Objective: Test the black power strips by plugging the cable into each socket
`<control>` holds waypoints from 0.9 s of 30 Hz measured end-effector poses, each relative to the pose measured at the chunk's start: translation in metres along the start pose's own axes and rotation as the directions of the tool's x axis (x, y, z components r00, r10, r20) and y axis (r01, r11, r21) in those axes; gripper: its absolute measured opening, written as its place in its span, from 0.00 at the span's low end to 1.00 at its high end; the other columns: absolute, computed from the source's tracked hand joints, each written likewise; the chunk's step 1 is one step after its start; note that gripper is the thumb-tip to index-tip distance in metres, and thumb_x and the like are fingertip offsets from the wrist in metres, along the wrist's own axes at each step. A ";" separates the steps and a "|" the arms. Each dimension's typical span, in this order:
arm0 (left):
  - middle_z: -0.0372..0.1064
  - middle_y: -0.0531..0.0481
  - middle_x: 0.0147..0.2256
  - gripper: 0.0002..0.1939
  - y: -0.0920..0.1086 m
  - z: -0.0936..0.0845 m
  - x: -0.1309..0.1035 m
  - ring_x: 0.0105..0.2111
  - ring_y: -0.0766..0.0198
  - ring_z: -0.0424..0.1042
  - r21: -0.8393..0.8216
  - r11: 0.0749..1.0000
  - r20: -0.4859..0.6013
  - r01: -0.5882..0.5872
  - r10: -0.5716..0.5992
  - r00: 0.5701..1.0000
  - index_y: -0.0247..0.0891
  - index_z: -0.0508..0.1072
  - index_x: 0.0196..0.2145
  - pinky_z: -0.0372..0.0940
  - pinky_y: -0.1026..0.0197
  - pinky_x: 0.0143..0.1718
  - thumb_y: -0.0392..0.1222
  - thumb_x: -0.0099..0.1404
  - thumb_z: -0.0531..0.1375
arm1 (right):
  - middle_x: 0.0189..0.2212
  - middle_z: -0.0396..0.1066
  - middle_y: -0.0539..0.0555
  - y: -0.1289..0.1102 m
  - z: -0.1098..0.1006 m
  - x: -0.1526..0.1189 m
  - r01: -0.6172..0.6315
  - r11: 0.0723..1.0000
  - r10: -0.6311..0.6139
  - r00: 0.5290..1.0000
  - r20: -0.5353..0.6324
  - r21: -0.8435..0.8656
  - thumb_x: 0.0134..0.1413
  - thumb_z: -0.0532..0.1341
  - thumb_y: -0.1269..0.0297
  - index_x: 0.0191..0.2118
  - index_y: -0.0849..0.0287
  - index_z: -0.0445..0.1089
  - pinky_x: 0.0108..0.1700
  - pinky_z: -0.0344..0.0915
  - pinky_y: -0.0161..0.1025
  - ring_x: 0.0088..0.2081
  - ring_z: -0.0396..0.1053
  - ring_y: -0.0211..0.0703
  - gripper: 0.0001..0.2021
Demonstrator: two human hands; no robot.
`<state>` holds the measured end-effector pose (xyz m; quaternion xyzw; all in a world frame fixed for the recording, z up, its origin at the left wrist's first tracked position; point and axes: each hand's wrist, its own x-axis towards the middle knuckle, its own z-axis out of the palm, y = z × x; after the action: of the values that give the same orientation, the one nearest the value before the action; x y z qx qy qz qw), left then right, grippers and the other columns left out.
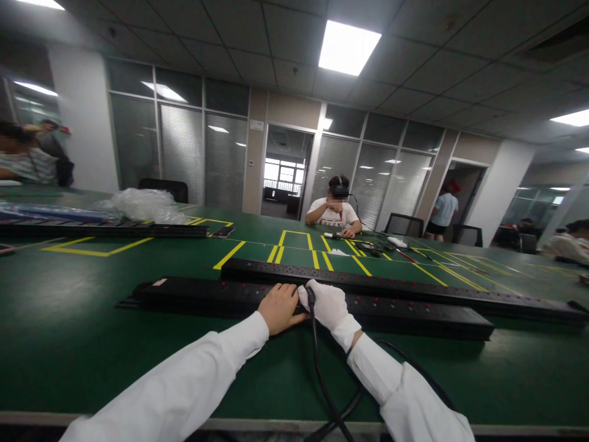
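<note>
A long black power strip [193,294] with small red dots along its top lies across the green table [151,362]. My bare left hand [278,308] rests on the middle of this strip, its fingers bent over the top. Right beside it, my right hand [327,305], in a white glove, is closed round the plug end of a thick black cable [316,359] at the strip's top. The cable hangs toward the table's front edge. Whether the plug sits in a socket is hidden by my fingers. Behind lies a second long black strip [391,284].
Crumpled clear plastic [147,205] and more dark strips [105,230] lie at the left. Yellow tape marks the table. Across it sits a person [335,212] with a headset, near cables and a white object [397,242]. A phone [223,231] lies at the left centre.
</note>
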<state>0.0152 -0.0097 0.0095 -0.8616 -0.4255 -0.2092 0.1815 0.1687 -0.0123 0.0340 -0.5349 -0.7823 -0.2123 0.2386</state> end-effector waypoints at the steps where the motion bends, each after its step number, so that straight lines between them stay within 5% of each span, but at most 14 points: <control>1: 0.65 0.41 0.39 0.23 0.000 0.000 0.000 0.45 0.51 0.62 -0.005 1.000 -0.003 0.005 -0.005 1.000 0.34 0.65 0.42 0.56 0.52 0.44 0.56 0.57 0.53 | 0.22 0.70 0.49 0.000 0.000 0.000 0.002 1.000 -0.002 1.000 0.002 0.003 0.58 0.44 0.52 0.31 0.55 0.66 0.27 0.46 0.32 0.26 0.66 0.35 0.18; 27: 0.64 0.41 0.41 0.24 -0.001 -0.001 0.000 0.45 0.51 0.61 -0.018 1.000 0.036 -0.008 0.009 0.999 0.35 0.63 0.44 0.56 0.52 0.44 0.57 0.57 0.53 | 0.24 0.71 0.50 -0.001 -0.005 0.000 -0.018 1.000 0.019 0.999 0.050 -0.011 0.57 0.43 0.49 0.34 0.54 0.66 0.28 0.49 0.32 0.27 0.68 0.37 0.20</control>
<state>0.0139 -0.0094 0.0107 -0.8685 -0.4231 -0.1968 0.1671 0.1688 -0.0152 0.0381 -0.5486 -0.7818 -0.2009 0.2180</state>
